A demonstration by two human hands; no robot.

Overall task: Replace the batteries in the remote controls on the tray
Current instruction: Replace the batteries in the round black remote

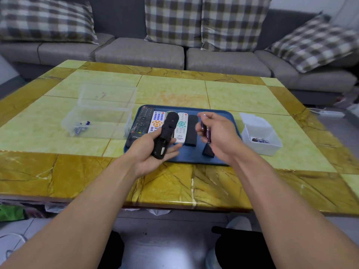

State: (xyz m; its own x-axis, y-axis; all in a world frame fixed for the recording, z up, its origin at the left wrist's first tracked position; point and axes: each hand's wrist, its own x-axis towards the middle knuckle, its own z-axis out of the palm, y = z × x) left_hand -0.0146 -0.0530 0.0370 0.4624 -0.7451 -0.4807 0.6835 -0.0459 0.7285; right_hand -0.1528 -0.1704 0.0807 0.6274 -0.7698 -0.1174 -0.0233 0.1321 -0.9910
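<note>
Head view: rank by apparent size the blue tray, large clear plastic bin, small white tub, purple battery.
Largest to smallest:
1. Blue tray and large clear plastic bin: too alike to rank, and the bin sits farther away.
2. Small white tub.
3. Purple battery in the right hand.

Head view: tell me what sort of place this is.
Most likely a home living room. A grey sofa with checked cushions runs behind a low tiled coffee table, and a blue tray of TV remote controls sits on it.
</note>
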